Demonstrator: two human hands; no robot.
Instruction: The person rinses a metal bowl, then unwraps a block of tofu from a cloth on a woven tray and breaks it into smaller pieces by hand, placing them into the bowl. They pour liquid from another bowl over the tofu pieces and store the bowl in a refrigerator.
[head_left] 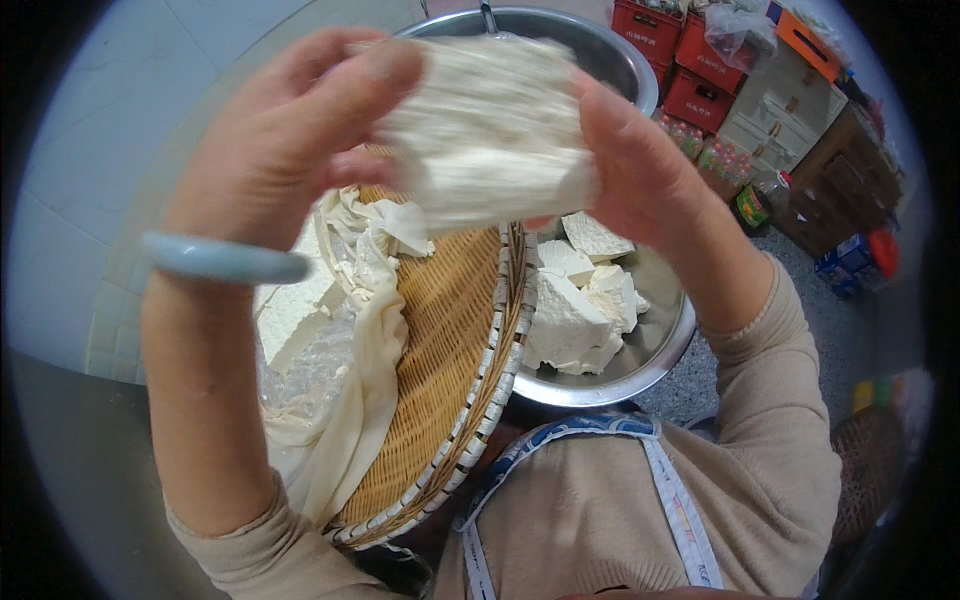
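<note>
A large white block of tofu [490, 130], smeared by motion, is held up between my two hands above the basket and bowls. My left hand [290, 130], with a pale bangle on its wrist, grips the block's left side. On the right side my right hand [640, 150] presses against it. Below lies a round woven bamboo basket [450, 300], its left part covered by a cream cloth [370, 380]. More tofu [300, 310] rests on that cloth. Several broken tofu pieces [575, 320] sit in a steel bowl [665, 350] right of the basket.
Another steel basin [630, 60] stands behind the tofu block. Red crates [690, 60], a bottle with dark liquid [760, 200] and a cabinet [785, 115] are at the far right. A tiled wall [90, 150] runs along the left.
</note>
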